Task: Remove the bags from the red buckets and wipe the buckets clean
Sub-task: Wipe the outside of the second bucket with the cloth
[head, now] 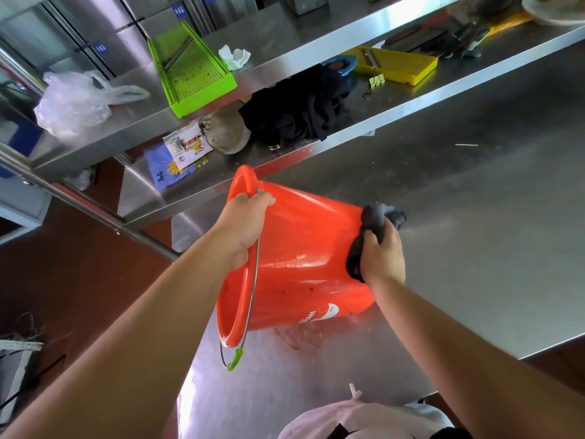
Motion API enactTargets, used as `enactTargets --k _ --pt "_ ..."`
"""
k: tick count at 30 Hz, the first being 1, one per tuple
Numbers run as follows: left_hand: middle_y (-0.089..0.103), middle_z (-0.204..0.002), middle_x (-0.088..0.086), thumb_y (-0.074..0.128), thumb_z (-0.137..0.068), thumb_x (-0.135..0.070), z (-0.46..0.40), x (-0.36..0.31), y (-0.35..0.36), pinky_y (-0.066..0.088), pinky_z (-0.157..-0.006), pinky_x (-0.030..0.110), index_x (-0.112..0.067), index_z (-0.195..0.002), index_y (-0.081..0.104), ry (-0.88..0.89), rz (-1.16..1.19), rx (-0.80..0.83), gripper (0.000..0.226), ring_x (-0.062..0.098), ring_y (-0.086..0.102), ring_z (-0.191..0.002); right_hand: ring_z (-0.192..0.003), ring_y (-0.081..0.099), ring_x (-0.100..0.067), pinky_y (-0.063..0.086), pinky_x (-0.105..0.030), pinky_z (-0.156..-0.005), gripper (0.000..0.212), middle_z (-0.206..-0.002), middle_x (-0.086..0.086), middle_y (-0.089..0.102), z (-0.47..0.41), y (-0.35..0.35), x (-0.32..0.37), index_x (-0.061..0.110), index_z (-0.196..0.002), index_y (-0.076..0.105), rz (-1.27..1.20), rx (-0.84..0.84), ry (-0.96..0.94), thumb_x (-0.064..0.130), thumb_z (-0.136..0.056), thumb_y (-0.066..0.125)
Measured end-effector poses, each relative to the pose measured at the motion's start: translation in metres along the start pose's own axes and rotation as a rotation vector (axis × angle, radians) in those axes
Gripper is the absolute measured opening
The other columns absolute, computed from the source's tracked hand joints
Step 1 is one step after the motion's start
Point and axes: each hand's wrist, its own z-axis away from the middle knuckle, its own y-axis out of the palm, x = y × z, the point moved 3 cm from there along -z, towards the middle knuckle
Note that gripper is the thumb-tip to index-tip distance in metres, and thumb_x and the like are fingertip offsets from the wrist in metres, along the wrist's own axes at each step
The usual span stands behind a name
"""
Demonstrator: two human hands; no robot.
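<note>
Fingers [264, 198] on bucket [304, 248] rim

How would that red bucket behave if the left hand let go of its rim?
The red bucket lies tipped on the steel table, so it might roll. It looks like light, stiff plastic, steadied by the left hand. Its loose wire handle would probably swing.

Steel tabletop [474, 217], smeared with brownish residue [300, 339]. Upper shelf [285, 36]: green slicer tray [190, 68], crumpled white tissue [234, 57], clear plastic bag [74, 103]. Lower shelf [411, 99]: yellow mandoline slicer [395, 63], green binder clip [376, 80], black cloth heap [300, 109], round metal lid [226, 131], printed sachet [186, 145] lying on a blue packet [161, 169], dark utensils [459, 39] at the far right. Reddish-brown floor [63, 264].
</note>
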Motion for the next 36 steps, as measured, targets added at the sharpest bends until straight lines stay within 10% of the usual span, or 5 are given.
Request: enactTargets --k 10,16,23,27,36 --pt "0.079 -0.091 0.016 0.068 -0.082 -0.053 -0.01 -0.002 0.0 0.058 -0.098 0.05 -0.018 -0.097 0.076 0.014 0.025 -0.044 0.039 0.033 0.077 -0.092 -0.155 0.014 -0.019 0.014 -0.04 -0.126 0.064 -0.164 -0.002 0.029 0.12 0.069 0.098 0.017 -0.154 0.035 0.004 0.33 -0.672 0.025 -0.091 0.047" --pt "0.078 -0.105 0.014 0.072 -0.077 -0.048 -0.009 0.003 -0.007 0.058 -0.097 0.051 -0.014 -0.114 0.073 0.016 0.066 -0.07 0.049 0.035 0.075 -0.102 -0.148 0.032 -0.032 0.025 -0.047 -0.121 0.061 -0.158 -0.017 0.039 0.094 0.054 0.067 0.005 -0.149 0.045 0.248 0.25 -0.987 0.026 -0.094 0.059" --pt "0.079 -0.1 0.016 0.067 -0.095 -0.034 -0.012 0.01 -0.019 0.062 -0.082 0.057 -0.007 -0.124 0.068 -0.07 0.105 -0.052 0.039 0.03 0.077 -0.077 -0.138 0.042 -0.029 0.034 -0.038 -0.113 0.063 -0.146 -0.014 0.05 0.029 0.005 -0.021 0.016 -0.145 0.045 0.187 0.027 -0.339 0.042 -0.088 0.047" --pt "0.079 -0.1 0.017 0.067 -0.094 -0.034 -0.01 0.008 -0.014 0.061 -0.081 0.059 -0.006 -0.122 0.068 -0.074 0.11 -0.052 0.039 0.031 0.077 -0.076 -0.103 0.067 -0.031 0.052 -0.042 -0.089 0.059 -0.109 -0.007 0.07 0.0 -0.009 -0.048 0.026 -0.102 0.053 -0.139 0.091 0.293 0.073 -0.069 0.043" --pt "0.076 -0.077 0.011 0.072 -0.085 -0.027 -0.02 0.004 -0.025 0.062 -0.084 0.047 -0.009 -0.096 0.073 -0.115 0.089 -0.025 0.021 0.026 0.072 -0.061 -0.085 0.071 -0.026 0.059 -0.044 -0.084 0.067 -0.091 -0.004 0.075 -0.006 -0.012 -0.043 0.026 -0.106 0.06 -0.09 0.085 0.344 0.075 -0.062 0.055"
